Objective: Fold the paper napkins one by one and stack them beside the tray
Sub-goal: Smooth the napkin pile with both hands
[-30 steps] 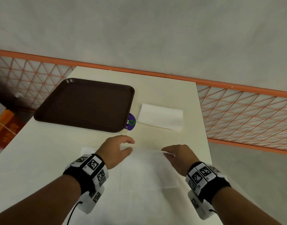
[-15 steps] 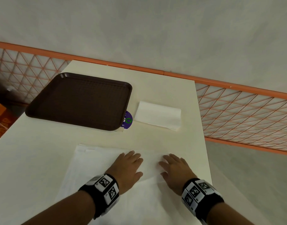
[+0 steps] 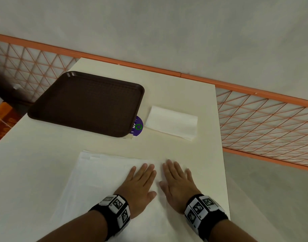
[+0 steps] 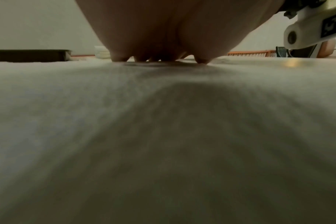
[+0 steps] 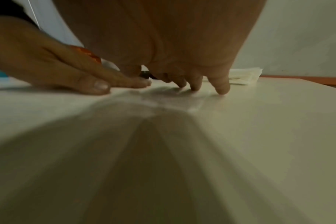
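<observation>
1. Head view: the left hand (image 3: pixel 140 185) and right hand (image 3: pixel 177 186) lie palm-down side by side on the white napkin (image 3: pixel 101 173) spread on the near part of the counter (image 3: pixel 176 88). All fingers are straight and released, pressing the paper flat and grasping nothing.
2. Head view: the brown tray (image 3: pixel 87 103) sits at about 11 o'clock from the hands, well apart from them. The stack of folded napkins (image 3: pixel 171 122) lies at about 1 o'clock from the hands, just beside the tray's right edge. A purple sticker (image 3: pixel 138 126) peeks out between tray and stack, partly under the tray's corner.
3. Head view: black wristbands with coded markers (image 3: pixel 115 209) wrap both wrists. An orange mesh fence (image 3: pixel 265 123) runs behind and to the right of the counter.
4. Left wrist view: the left hand (image 4: pixel 163 30) fills the top, its fingertips (image 4: pixel 119 58) touching the napkin (image 4: pixel 86 121), fingers released. The tray (image 4: pixel 29 55) shows as a dark strip at 10 o'clock and the folded napkins (image 4: pixel 102 53) just right of it.
5. Right wrist view: the right hand (image 5: pixel 163 37) presses its fingertips (image 5: pixel 222 89) onto the paper, released. The left hand (image 5: pixel 48 65) lies flat at 9 o'clock. The folded napkins (image 5: pixel 244 75) sit at 1 o'clock beyond the fingers.
</observation>
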A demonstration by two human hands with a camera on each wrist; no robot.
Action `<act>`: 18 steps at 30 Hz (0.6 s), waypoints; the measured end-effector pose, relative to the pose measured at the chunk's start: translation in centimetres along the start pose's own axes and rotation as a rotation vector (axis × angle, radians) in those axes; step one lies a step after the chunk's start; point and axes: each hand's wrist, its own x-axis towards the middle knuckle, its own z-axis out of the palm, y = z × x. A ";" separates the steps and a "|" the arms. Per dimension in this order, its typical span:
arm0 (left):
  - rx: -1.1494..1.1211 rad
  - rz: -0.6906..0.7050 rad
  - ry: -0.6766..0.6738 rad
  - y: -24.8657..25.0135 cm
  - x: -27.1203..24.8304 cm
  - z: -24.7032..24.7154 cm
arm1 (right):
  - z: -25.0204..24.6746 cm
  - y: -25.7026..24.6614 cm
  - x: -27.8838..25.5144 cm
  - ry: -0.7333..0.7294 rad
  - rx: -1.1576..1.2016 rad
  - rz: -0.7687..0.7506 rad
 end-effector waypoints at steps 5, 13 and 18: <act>0.014 -0.012 0.116 -0.6 0.2 -0.2 | 1.2 2.9 -0.7 0.029 -0.006 0.075; -0.001 -0.172 0.134 1.8 2.2 -4.3 | -0.6 2.4 0.8 0.139 -0.015 0.058; 0.032 -0.229 0.025 1.7 4.4 -7.1 | -4.2 2.8 2.1 0.093 -0.063 0.038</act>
